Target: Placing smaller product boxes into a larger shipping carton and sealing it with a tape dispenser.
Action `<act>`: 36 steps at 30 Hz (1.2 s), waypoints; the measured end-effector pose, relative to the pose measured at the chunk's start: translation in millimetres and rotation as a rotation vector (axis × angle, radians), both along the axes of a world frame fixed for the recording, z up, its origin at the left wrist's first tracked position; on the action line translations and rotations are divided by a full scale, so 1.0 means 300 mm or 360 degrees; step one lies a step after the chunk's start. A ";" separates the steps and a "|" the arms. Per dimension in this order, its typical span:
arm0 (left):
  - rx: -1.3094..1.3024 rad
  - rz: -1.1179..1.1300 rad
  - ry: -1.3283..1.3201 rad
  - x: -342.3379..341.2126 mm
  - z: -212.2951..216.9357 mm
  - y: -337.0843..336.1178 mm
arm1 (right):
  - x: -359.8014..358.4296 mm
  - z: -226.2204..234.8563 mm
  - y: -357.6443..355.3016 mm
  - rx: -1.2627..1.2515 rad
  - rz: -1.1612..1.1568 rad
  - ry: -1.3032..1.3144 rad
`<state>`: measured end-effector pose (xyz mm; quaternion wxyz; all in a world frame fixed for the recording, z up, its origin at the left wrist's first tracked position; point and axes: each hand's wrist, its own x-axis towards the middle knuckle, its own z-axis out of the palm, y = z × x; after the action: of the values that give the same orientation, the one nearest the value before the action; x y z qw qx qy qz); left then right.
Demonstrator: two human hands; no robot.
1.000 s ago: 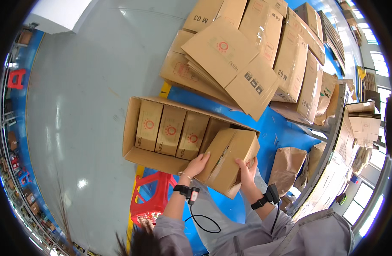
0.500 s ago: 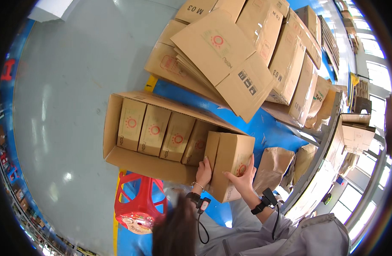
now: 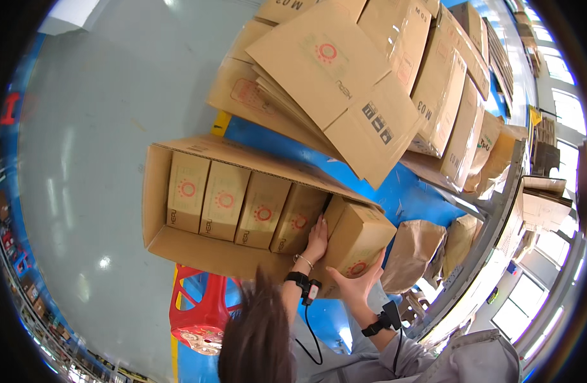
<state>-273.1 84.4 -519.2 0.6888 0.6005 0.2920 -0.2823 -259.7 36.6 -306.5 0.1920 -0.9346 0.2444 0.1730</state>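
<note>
A long brown carton point(image 3: 201, 250) lies with its open side toward me, with several small brown boxes point(image 3: 224, 201) in a row inside it. At its right end, one more small box point(image 3: 365, 231) is tilted and partly in the opening. My left hand point(image 3: 316, 241) presses on the left side of this box, its fingers reaching between it and the row. My right hand point(image 3: 358, 284) holds the box's near right side, thumb and fingers spread around its corner. Both hands grip the box together, and its far lower end is hidden in the carton.
Behind the carton, flattened cardboard sheets point(image 3: 325, 76) lie on a stack of large sealed cartons point(image 3: 437, 96). A red plastic stool point(image 3: 201, 313) stands below the carton's left part. Brown paper sacks point(image 3: 413, 252) and a grey metal frame point(image 3: 498, 223) are at right.
The small box has moved farther into the carton's right end and tilted. My left hand has shifted up and right along its side; my right hand has moved lower around it.
</note>
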 end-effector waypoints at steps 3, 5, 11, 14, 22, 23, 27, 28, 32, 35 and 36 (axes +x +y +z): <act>-0.0209 0.0066 -0.0032 0.004 -0.066 0.036 | -0.010 -0.006 0.052 0.0101 -0.0008 0.0029; -0.0259 -0.0022 -0.0020 0.012 -0.073 0.052 | -0.020 -0.016 0.060 0.0114 0.0007 0.0032; -0.0316 -0.0081 0.0139 0.058 -0.015 0.070 | -0.085 -0.040 -0.011 0.0164 0.0164 -0.0019; -0.0263 -0.0081 0.0172 0.047 -0.019 0.052 | -0.095 -0.052 -0.028 0.0170 0.0206 -0.0037; -0.0060 -0.0133 0.0109 0.018 -0.025 0.068 | 0.045 -0.086 0.007 0.0105 0.0221 -0.0156; 0.0074 -0.0196 0.0117 0.030 -0.008 0.075 | 0.072 -0.111 -0.024 0.0118 0.0130 -0.0203; 0.0248 -0.0290 -0.0099 0.024 -0.006 0.146 | 0.085 -0.118 -0.067 0.0148 0.0162 -0.0155; 0.0293 -0.0305 -0.0079 0.029 0.000 0.149 | 0.084 -0.119 -0.068 0.0150 0.0155 -0.0157; 0.0415 -0.0387 -0.0131 0.021 -0.008 0.153 | 0.067 -0.109 -0.091 0.0423 0.0032 -0.0167; 0.0244 -0.0444 0.0106 0.065 0.020 0.122 | 0.046 -0.061 -0.122 0.0421 0.0206 -0.0137; 0.0245 -0.0464 0.0108 0.065 0.012 0.123 | 0.042 -0.045 -0.115 0.0481 0.0307 -0.0120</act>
<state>-253.6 121.4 -515.7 0.5821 0.6777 0.2456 -0.3762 -247.1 2.1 -320.0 0.3219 -0.9200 0.1175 0.1903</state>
